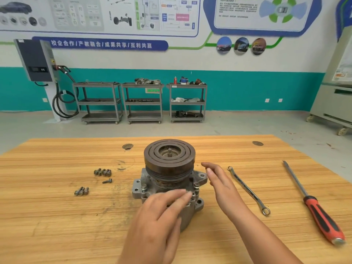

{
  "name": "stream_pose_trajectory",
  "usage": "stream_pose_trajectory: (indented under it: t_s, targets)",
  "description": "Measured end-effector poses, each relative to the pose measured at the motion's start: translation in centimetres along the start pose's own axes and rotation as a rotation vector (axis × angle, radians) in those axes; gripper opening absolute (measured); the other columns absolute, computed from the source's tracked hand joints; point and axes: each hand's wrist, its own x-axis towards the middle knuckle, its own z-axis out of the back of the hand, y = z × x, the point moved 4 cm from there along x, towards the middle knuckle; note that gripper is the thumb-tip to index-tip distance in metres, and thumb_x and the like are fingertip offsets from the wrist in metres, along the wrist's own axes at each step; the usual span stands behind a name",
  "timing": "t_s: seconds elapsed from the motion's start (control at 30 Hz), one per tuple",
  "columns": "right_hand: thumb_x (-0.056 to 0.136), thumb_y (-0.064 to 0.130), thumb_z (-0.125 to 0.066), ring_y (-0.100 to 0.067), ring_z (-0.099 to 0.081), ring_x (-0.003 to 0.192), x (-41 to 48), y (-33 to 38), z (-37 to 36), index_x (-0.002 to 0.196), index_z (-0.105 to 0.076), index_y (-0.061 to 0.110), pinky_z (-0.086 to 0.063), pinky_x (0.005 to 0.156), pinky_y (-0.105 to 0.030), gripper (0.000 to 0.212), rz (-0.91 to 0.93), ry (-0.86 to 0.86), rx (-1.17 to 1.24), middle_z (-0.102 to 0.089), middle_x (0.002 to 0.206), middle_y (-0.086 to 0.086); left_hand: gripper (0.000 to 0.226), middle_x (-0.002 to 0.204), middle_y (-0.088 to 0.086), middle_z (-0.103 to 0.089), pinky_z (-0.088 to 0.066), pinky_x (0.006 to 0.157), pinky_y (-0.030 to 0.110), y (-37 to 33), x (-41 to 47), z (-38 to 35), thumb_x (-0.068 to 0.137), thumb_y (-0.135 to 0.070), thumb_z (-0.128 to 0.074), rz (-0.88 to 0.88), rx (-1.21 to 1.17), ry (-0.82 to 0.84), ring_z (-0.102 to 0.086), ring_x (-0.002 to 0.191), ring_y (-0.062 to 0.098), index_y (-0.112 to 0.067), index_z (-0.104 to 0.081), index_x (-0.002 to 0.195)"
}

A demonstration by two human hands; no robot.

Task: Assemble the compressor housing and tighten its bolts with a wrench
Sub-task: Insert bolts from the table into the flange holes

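Observation:
The compressor (169, 164) stands upright in the middle of the wooden table (57, 216), its dark grooved pulley on top and its grey housing below. Two bolts (196, 187) stick up from the housing's flange. My left hand (160, 216) hovers in front of the housing with blurred, straight fingers reaching toward the right-hand bolt and hiding the lower housing. My right hand (219, 183) is beside the compressor on the right, fingers relaxed, holding nothing. A ring wrench (247, 189) lies on the table to the right of that hand.
Several loose bolts (102, 172) lie left of the compressor, with another small group (82, 191) nearer me. A red-handled screwdriver (316, 206) lies at the far right. Beyond the table stand three metal carts (142, 101) against the wall.

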Motion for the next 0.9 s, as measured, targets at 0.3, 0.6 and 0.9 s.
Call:
stream_pose_trajectory:
  t_s: [0.3,0.6,0.9]
  targets:
    - [0.099,0.037,-0.034,-0.010,-0.057,0.116,0.4,-3.0,-2.7,0.107,-0.068,0.038,-0.039,0.105,-0.040,0.035,-0.168,0.081,0.448,-0.065,0.120,0.005,0.060,0.123,-0.013,-0.036,-0.027,0.099,0.012,5.7,-3.6,-0.3,0.074,-0.055,-0.071,0.808,-0.370,-0.408,-0.039,0.114,-0.002,-0.047,-0.035,0.123]
    - [0.079,0.061,-0.038,0.003,-0.060,0.102,-3.9,-2.0,-4.1,0.112,-0.059,0.049,-0.044,0.087,-0.030,0.041,-0.159,-0.125,0.497,-0.061,0.122,0.017,0.083,0.147,-0.016,-0.035,-0.024,0.116,0.044,7.9,-1.2,-4.9,0.051,-0.101,-0.032,0.990,-0.879,-0.287,-0.031,0.138,0.006,-0.059,-0.035,0.122]
    - [0.081,-0.024,-0.051,-0.032,-0.040,0.129,-11.1,0.5,-5.6,0.129,-0.046,-0.011,-0.033,0.098,-0.018,0.050,-0.144,0.008,0.172,-0.043,0.139,-0.021,0.013,0.096,-0.011,-0.067,-0.050,0.088,0.040,11.3,1.0,-5.6,0.074,-0.037,-0.066,0.913,-1.062,-0.323,-0.061,0.103,0.022,-0.038,-0.062,0.086]
